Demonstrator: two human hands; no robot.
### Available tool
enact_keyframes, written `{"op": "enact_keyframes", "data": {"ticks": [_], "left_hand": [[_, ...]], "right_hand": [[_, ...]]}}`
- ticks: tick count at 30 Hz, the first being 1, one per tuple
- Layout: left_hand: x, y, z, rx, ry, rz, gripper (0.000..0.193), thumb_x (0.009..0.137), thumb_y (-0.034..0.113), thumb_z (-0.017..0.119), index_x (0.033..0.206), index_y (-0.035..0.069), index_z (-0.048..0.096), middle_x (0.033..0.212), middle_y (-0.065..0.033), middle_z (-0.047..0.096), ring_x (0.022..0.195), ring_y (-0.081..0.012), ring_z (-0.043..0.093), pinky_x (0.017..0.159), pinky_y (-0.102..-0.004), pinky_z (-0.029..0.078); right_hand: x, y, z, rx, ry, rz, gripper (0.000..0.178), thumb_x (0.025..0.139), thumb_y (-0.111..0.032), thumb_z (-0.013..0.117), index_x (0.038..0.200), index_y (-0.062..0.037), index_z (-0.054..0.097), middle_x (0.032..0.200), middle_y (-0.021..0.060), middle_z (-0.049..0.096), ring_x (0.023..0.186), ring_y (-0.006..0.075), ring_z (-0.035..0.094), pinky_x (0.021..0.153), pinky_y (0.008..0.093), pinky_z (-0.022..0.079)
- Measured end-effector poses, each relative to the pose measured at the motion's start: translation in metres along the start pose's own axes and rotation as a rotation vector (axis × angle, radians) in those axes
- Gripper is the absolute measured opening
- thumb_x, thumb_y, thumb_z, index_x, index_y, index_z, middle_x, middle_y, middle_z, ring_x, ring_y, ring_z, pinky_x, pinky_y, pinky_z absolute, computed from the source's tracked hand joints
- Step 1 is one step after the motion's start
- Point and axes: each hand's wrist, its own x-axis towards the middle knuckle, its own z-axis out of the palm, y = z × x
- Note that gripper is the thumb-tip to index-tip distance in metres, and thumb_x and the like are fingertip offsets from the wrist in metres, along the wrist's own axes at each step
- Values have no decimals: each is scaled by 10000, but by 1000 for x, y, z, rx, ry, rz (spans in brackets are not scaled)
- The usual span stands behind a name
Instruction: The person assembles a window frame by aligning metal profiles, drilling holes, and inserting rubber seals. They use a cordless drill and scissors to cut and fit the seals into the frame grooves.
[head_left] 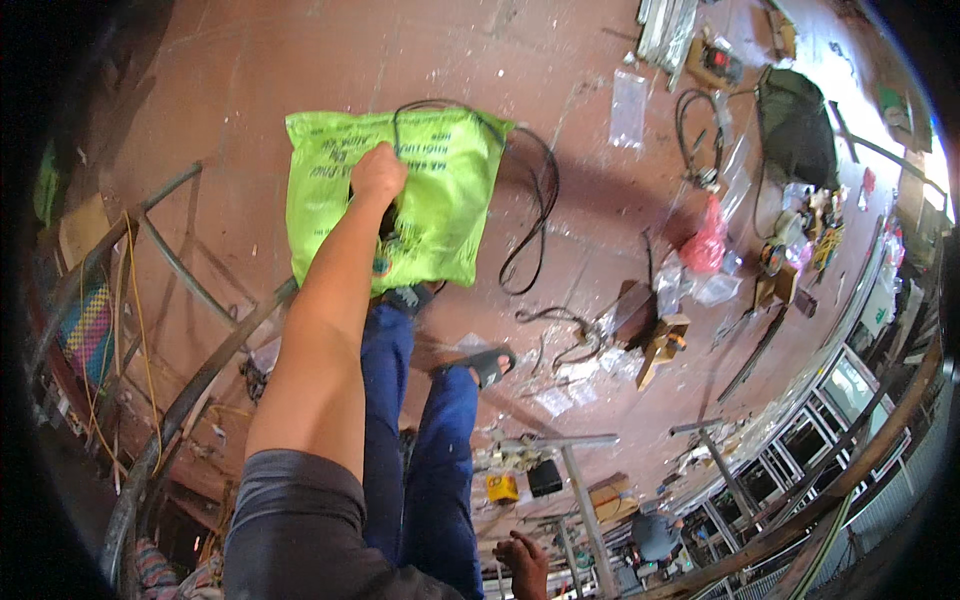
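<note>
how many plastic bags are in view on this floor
3 clear ones: a lime green bag gripped by the left hand, a pink bag on the floor to the right, and a clear flat bag near the top. More may hide in the clutter at right.

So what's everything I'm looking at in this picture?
plastic bag: one, bright green, held up over the floor, upper middle
cable: one, black, looping out of the bag's top and down its right side
floor: reddish brown, littered with scraps
small bag: one, red, on the floor at right
dark sack: one, black-green, upper right
wooden blocks: a few, brown, right of middle
metal frames: several, grey, at left and lower right
sandal: one, black, on the person's foot
trousers: blue, on the person's legs
left hand: gripping the green bag
right hand: low, at bottom edge, holding nothing visible
</note>
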Motion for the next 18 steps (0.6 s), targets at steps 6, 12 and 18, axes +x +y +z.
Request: {"op": "enact_keyframes", "data": {"ticks": [6,12,18], "left_hand": [[-183,50,10,-456,-695,496,173,868,133,666,1024,58,664,923,-160,675,837,-310,665,751,-443,547],[-479,24,-85,-240,-1012,1187,391,968,434,653,1213,129,666,1126,-158,707,1013,-353,720,837,-503,577],[-457,-95,-273,-121,-789,786,257,1007,332,593,1138,268,804,996,-102,777,870,-333,735,788,-457,585]], "right_hand": [[3,-53,64,158,-112,-183,493,1116,-371,521,1376,43,587,1153,121,675,1098,238,676,1001,399,544],[-18,-150,96,587,-450,-177,594,1091,-507,531,1481,-60,502,1221,131,724,1121,317,698,951,437,537],[-15,-117,-61,1340,-233,-123,367,1048,-292,627,735,-206,454,599,-77,366,529,95,367,564,278,443]]}}
